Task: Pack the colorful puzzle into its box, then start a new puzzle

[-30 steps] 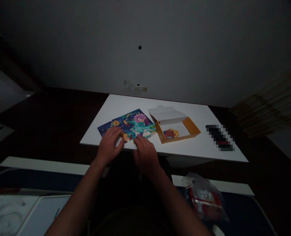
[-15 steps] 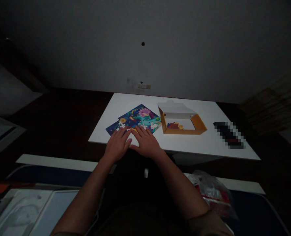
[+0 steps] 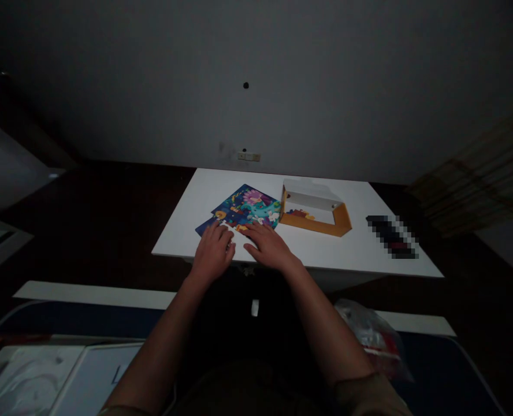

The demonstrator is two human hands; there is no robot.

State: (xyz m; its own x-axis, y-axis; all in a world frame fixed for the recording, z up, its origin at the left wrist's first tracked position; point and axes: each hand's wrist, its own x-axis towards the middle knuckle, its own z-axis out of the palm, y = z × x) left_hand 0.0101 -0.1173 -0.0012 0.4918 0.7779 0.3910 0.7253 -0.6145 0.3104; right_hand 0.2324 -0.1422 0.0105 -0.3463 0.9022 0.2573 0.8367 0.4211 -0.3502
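Puzzle (image 3: 256, 203) lies just ahead on the white counter (image 3: 182, 230), slanting near-L to far-R, my hands apart at its near edge: R hand (image 3: 268, 245) spread, nearer the box (image 3: 311, 224); L hand (image 3: 214, 248) curled, can't tell if gripping.

You face a plain grey wall (image 3: 326, 86), dimly lit and falling to near-black at the upper left, marked by a round dark spot (image 3: 246, 85) and, lower down, a row of pale socket plates (image 3: 248, 156) with a smudge (image 3: 223, 149) to their left. Before you, a white rectangular table (image 3: 334, 251) stands on a dark floor (image 3: 126, 202) whose material you cannot make out, with yellowish striped folds (image 3: 477, 173) at far right. Nearer you, dark blue surfaces (image 3: 78, 318) on both sides carry white strips (image 3: 92, 293) along their far edges.
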